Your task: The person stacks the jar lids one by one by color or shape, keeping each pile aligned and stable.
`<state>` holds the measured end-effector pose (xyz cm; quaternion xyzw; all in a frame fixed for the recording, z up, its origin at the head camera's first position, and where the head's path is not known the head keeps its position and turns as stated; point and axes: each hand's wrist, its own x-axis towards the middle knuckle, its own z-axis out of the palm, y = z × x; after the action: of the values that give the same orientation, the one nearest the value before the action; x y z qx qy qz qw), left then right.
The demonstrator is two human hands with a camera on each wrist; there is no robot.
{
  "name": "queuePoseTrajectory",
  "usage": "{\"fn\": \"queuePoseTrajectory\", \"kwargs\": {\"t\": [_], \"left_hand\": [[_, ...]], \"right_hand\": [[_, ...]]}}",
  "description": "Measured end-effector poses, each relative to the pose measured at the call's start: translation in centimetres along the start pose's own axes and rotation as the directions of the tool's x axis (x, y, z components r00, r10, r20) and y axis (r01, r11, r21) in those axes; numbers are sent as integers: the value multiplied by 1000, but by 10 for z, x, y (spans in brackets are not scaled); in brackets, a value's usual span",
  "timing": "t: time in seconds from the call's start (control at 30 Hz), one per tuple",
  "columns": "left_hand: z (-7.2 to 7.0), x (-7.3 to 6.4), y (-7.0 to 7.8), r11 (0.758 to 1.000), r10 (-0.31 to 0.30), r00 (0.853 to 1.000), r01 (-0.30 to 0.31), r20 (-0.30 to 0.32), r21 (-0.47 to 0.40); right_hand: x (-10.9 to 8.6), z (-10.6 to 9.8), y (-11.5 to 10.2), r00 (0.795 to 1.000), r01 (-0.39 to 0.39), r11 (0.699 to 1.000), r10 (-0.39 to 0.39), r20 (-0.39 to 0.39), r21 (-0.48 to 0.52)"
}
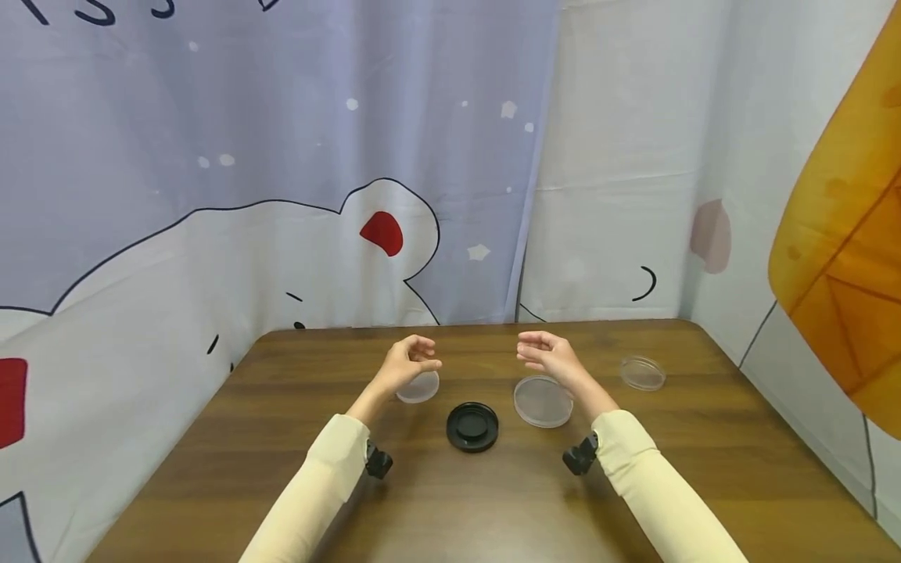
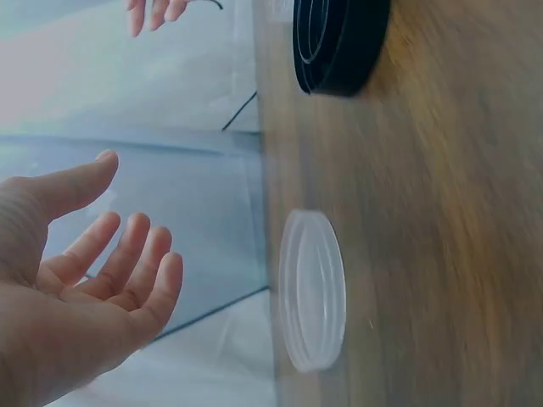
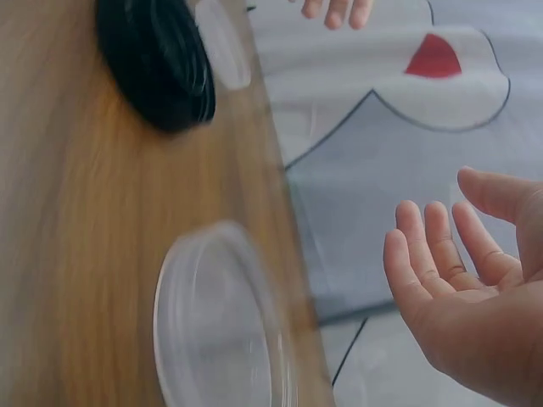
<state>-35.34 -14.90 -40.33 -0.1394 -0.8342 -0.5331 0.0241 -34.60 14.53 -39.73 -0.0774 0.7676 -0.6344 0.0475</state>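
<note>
Both hands hover above a brown wooden table, palms turned toward each other and fingers loosely bent. My left hand (image 1: 407, 363) holds nothing; a small clear round dish (image 1: 418, 388) lies just below it, seen frosted and shallow-rimmed in the left wrist view. Likewise bare, my right hand (image 1: 551, 356) is over the far edge of a larger clear round dish (image 1: 543, 402). Between the two dishes, nearer to me, sits a black round dish-like piece (image 1: 472, 427) with a raised ring and a round centre. Neither hand touches any of these.
Another clear round dish (image 1: 642, 374) lies at the right, beyond the right wrist. The wooden table (image 1: 450, 508) ends at a printed curtain (image 1: 450, 156) at the back. A small black camera is strapped on each wrist.
</note>
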Motion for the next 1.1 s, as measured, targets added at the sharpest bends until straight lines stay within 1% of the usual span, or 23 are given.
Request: {"fn": "queuePoseTrajectory", "kwargs": {"t": [0.1, 0.13, 0.3, 0.47, 0.6, 0.7, 0.8, 0.87, 0.93, 1.0, 1.1], "left_hand": [[-8, -4, -4, 999, -24, 1000, 24, -13, -24], [-9, -4, -6, 999, -36, 999, 35, -16, -40], [-18, -8, -15, 994, -76, 996, 72, -44, -84], [-28, -14, -26, 992, -99, 993, 94, -66, -83], [-30, -17, -34, 992, -98, 993, 91, -67, -90], [-33, -19, -41, 990, -114, 990, 106, -82, -94], [-33, -21, -46, 987, -139, 986, 131, -93, -90], [-30, -22, -48, 986, -142, 985, 132, -98, -99], [-27, -26, -39, 982, -158, 983, 147, -93, -118], [-24, -27, -40, 979, -166, 982, 153, -89, -136], [-22, -28, -44, 969, -201, 976, 186, -83, -163]], "right_hand": [[5, 14, -4, 1000, 13, 1000, -13, 12, 8], [6, 16, -5, 1000, 18, 1000, -18, 12, 4], [10, 31, -6, 1000, 28, 999, -28, -5, 22], [13, 48, -2, 1000, 28, 998, -27, -3, 51], [14, 62, 3, 999, 26, 998, -24, -31, 58], [16, 77, 7, 999, 28, 997, -26, -38, 68], [18, 92, 8, 999, 36, 997, -33, -38, 72], [19, 101, 10, 998, 47, 996, -45, -36, 72], [18, 108, 8, 998, 61, 996, -59, -29, 62], [20, 114, 9, 998, 65, 996, -64, -22, 53], [23, 124, 11, 998, 69, 997, -69, -10, 20]]}}
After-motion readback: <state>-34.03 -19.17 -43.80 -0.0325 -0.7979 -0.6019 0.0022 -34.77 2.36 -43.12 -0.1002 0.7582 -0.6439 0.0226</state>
